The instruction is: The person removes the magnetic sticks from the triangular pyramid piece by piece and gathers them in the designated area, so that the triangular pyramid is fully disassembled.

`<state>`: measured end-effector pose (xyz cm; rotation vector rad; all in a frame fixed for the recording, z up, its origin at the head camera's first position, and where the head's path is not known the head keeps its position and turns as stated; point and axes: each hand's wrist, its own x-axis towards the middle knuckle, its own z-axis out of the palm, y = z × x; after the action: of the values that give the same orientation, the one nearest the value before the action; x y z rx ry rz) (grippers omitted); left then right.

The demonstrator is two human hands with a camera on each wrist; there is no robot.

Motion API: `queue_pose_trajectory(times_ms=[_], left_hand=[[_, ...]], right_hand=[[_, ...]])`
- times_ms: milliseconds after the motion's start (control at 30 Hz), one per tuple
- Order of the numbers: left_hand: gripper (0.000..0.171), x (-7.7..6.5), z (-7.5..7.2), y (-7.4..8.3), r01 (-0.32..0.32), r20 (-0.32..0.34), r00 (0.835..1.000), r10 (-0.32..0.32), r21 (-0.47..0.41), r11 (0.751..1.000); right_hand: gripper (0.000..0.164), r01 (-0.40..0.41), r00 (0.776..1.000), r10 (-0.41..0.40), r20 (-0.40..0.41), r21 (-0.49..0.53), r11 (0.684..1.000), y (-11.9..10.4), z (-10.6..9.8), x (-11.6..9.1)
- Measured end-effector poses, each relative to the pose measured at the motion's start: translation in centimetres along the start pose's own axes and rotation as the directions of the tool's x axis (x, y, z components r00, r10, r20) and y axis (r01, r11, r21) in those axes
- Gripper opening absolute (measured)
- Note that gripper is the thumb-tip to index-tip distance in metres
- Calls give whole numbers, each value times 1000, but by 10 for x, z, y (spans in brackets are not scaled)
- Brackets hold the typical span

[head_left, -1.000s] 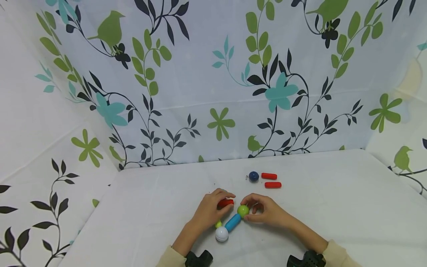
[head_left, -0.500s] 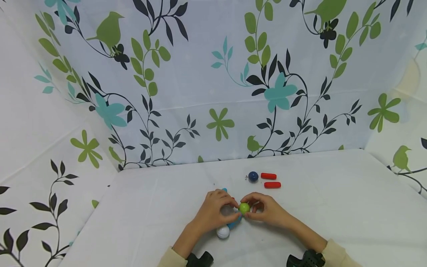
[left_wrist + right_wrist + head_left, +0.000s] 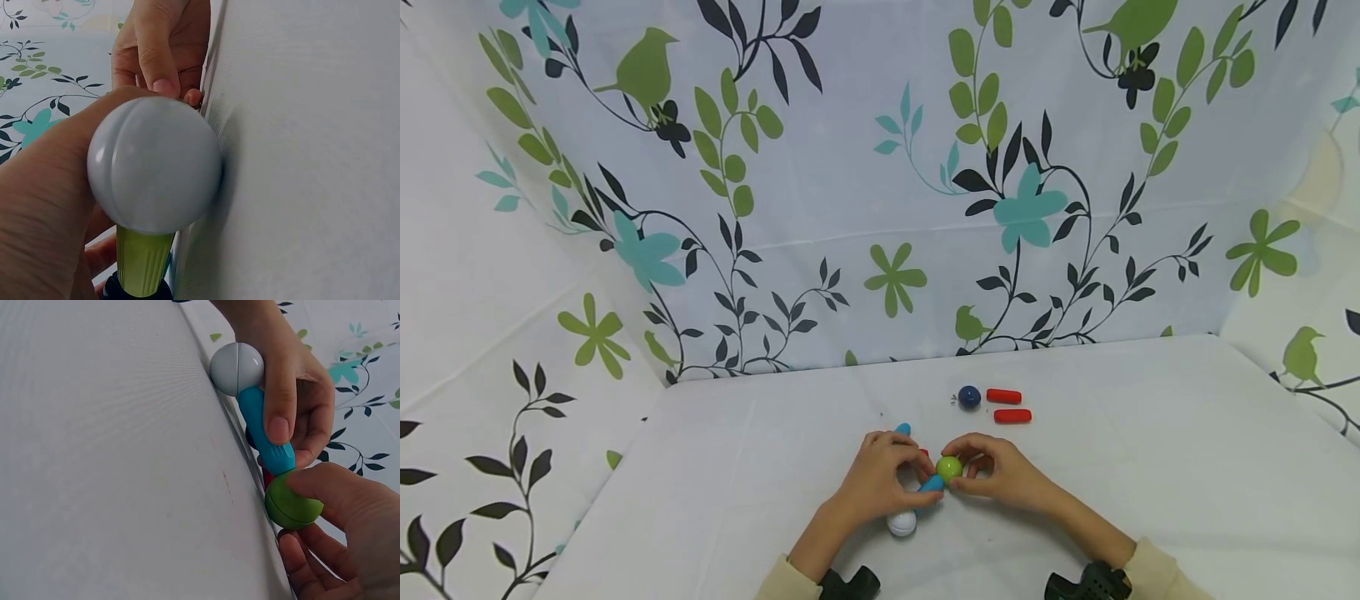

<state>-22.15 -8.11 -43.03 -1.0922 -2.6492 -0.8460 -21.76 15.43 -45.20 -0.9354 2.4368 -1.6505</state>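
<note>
My right hand [image 3: 1003,477] pinches a glossy green ball [image 3: 950,468] between thumb and fingers. With thumb and fingers, my left hand [image 3: 880,473] grips a blue rod [image 3: 265,431] whose one end meets that ball. The rod's other end joins a white ball [image 3: 236,369], which sits low by the left wrist. From the white ball a yellow-green rod [image 3: 144,262] runs to a dark ball [image 3: 112,289], seen in the left wrist view. Past the left fingers show the end of another blue rod [image 3: 903,429] and a bit of a red rod [image 3: 924,454], both mostly hidden.
Farther back on the white-covered table [image 3: 737,467] lie a dark blue ball [image 3: 969,397] and two loose red rods, one [image 3: 1003,396] behind the other [image 3: 1012,416]. A patterned cloth [image 3: 820,192] hangs behind the table.
My left hand has shifted right, from over the red rod onto the blue rod by the green ball. The right hand keeps its hold, and the green ball has barely moved.
</note>
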Motion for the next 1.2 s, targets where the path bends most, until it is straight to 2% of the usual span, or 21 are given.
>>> queue_pose_trajectory(times_ms=[233, 467, 567, 800, 900, 1067, 1200], left_hand=[[14, 1, -1, 1, 42, 30, 999, -40, -80, 996], [14, 1, -1, -1, 27, 43, 999, -23, -90, 996], [13, 0, 0, -2, 23, 39, 999, -20, -82, 996], [13, 1, 1, -4, -34, 20, 999, 35, -52, 998], [14, 1, 1, -4, -36, 23, 999, 37, -45, 998], [14, 1, 0, -3, 0, 55, 998, 3, -56, 998], [15, 1, 0, -3, 1, 55, 998, 2, -59, 998]], right_hand=[[33, -37, 999, 37, -8, -9, 999, -1, -1, 0], [35, -51, 998, 52, -42, 36, 998, -2, -3, 2], [34, -42, 995, 44, -86, 27, 999, 1, -3, 2], [32, -74, 966, 56, -254, -64, 995, 5, -5, 2], [33, -108, 949, 79, -307, -80, 991, 5, -7, 3], [35, -153, 925, 115, -362, -80, 985, 5, -10, 5], [35, -183, 918, 139, -371, -86, 979, 8, -14, 8]])
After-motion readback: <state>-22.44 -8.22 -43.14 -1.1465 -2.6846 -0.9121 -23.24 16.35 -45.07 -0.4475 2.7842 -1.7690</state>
